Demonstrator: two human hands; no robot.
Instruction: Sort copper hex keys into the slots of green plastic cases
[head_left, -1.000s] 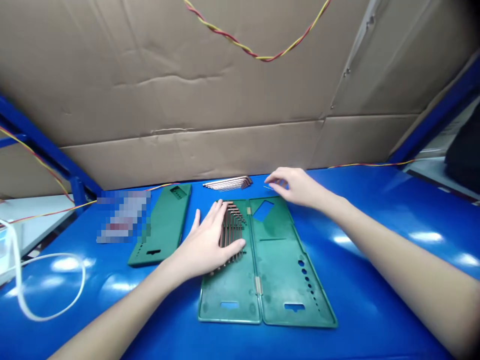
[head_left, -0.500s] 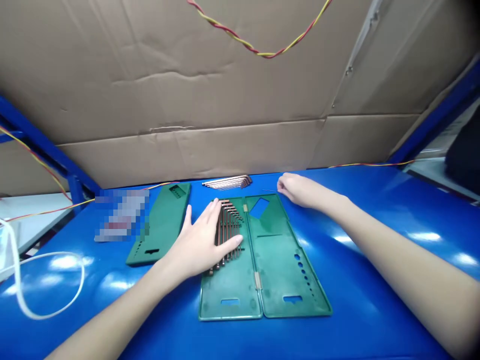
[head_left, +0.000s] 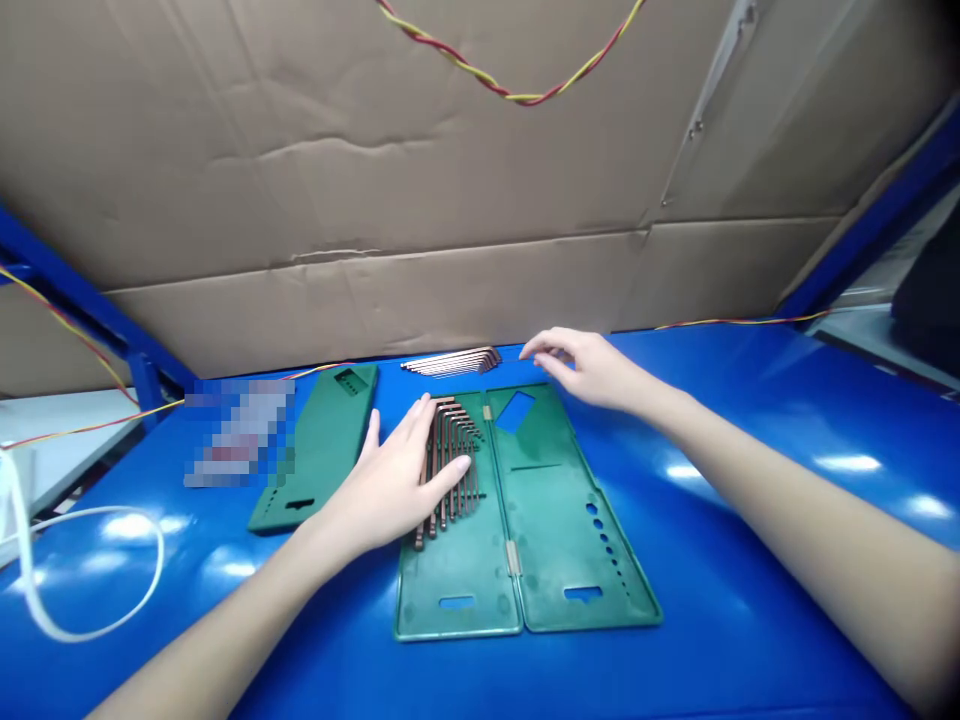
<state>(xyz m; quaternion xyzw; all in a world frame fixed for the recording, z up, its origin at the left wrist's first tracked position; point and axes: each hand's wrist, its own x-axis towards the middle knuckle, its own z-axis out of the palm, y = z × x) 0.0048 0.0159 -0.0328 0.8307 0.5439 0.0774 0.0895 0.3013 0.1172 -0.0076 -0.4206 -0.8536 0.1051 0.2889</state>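
A green plastic case (head_left: 559,530) lies unfolded on the blue surface. In its left half sits a row of dark bronze hex keys (head_left: 450,460), graded by length. My left hand (head_left: 401,475) rests with spread fingers over the left edge of that half, partly covering the keys. Beyond the case lies a second fan of hex keys (head_left: 454,361). My right hand (head_left: 574,362) hovers to the right of that fan, above the far edge of the case, fingers apart; nothing can be made out in it.
Left of my left hand lies a closed green case (head_left: 322,450), with a blurred packet (head_left: 244,435) beside it. A white cable (head_left: 90,632) loops at the left. Cardboard (head_left: 450,200) stands behind; a red-yellow twisted wire (head_left: 517,98) hangs in front of it.
My right hand has moved left and slightly away, towards the loose fan of keys, and its fingers have opened. A thin key near its fingertips no longer shows there. My left hand has barely moved.
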